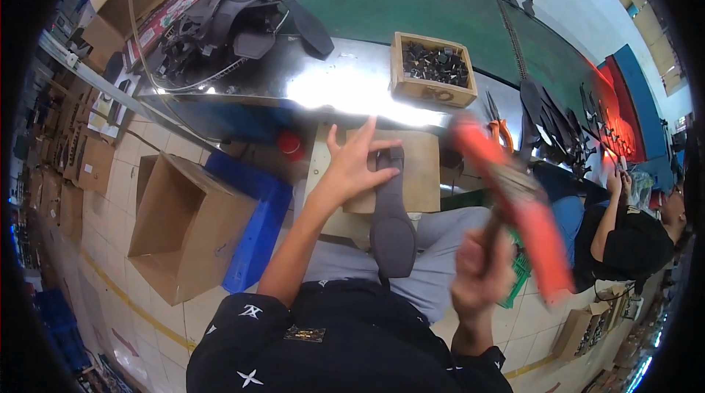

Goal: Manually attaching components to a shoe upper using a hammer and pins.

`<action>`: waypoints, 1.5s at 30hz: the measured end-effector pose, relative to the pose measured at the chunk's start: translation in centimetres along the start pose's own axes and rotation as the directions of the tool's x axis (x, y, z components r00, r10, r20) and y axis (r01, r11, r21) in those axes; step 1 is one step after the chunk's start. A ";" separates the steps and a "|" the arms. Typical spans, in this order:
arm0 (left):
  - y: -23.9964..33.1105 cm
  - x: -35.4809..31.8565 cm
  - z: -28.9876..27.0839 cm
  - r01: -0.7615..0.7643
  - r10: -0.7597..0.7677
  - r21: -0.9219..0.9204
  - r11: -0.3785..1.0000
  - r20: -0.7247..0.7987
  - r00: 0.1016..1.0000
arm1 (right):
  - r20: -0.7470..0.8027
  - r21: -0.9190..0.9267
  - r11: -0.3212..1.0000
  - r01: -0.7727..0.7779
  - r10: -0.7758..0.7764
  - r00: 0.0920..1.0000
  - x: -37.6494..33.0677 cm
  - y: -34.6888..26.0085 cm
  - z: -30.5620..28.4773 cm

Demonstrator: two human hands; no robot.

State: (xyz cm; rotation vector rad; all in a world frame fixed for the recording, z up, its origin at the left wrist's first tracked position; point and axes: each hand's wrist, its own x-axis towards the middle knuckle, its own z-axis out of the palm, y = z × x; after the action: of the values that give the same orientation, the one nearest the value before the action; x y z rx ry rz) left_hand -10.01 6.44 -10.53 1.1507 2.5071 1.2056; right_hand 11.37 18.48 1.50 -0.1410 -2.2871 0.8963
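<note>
A dark brown shoe sole (393, 235) lies lengthwise toward me, its narrow end on a pale wooden board (422, 172) and its broad end over my lap. My left hand (354, 167) is spread over the narrow end. Thumb and forefinger rest on or just above the sole, apart from each other, while the other fingers stretch upward. Raised to the right of the board, my right hand (481, 272) is wrapped round the handle of a red-ended mallet (520, 191). Both mallet and right hand are smeared by motion.
Beyond the board, a wooden box of small dark parts (433, 92) stands on the metal bench. Orange-handled pliers (501, 125) lie beside it. Dark soles (257, 18) are heaped at the far left. A cardboard box (183, 228) sits left; a co-worker (624, 242) sits right.
</note>
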 end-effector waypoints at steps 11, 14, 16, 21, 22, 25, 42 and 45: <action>2.4 -3.4 -2.5 -0.275 0.257 -0.239 0.931 -0.103 0.961 | 0.044 0.035 0.986 -0.163 0.162 0.986 0.6 2.8 0.3; 6.7 -6.9 -5.9 0.012 0.124 -0.553 0.833 0.208 0.970 | 0.202 -0.214 0.977 0.016 0.028 0.979 1.4 4.8 2.4; 9.0 -8.2 -7.2 0.146 0.109 -0.701 0.698 0.305 0.946 | 0.334 -0.314 0.945 0.093 0.018 0.943 1.2 6.0 3.9; 11.1 -10.1 -7.8 0.261 0.116 -0.800 0.540 0.378 0.919 | 0.505 0.180 0.982 0.060 -0.145 0.851 3.3 3.0 1.7; 11.2 -10.2 -7.7 0.286 0.151 -0.810 0.511 0.413 0.898 | 0.573 0.430 0.902 -0.041 -0.238 0.784 3.9 2.5 0.7; 11.9 -10.4 -7.8 0.373 0.182 -0.849 0.375 0.462 0.868 | 0.614 0.649 0.752 -0.120 -0.424 0.666 4.4 1.3 -0.5; 10.9 -11.3 -6.0 0.186 0.677 -0.934 0.305 0.350 0.648 | 0.664 0.726 0.686 -0.043 -0.683 0.305 6.5 -2.0 -0.7; 11.0 -11.4 -6.0 0.156 0.668 -0.933 0.324 0.342 0.661 | 0.619 0.756 0.654 -0.004 -0.713 0.330 6.2 -1.6 -0.3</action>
State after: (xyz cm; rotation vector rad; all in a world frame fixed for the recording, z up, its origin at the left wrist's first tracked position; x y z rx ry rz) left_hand 1.89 -0.73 -0.85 1.2960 0.6975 1.4994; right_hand 6.95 19.47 6.04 1.5739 -2.4473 1.6991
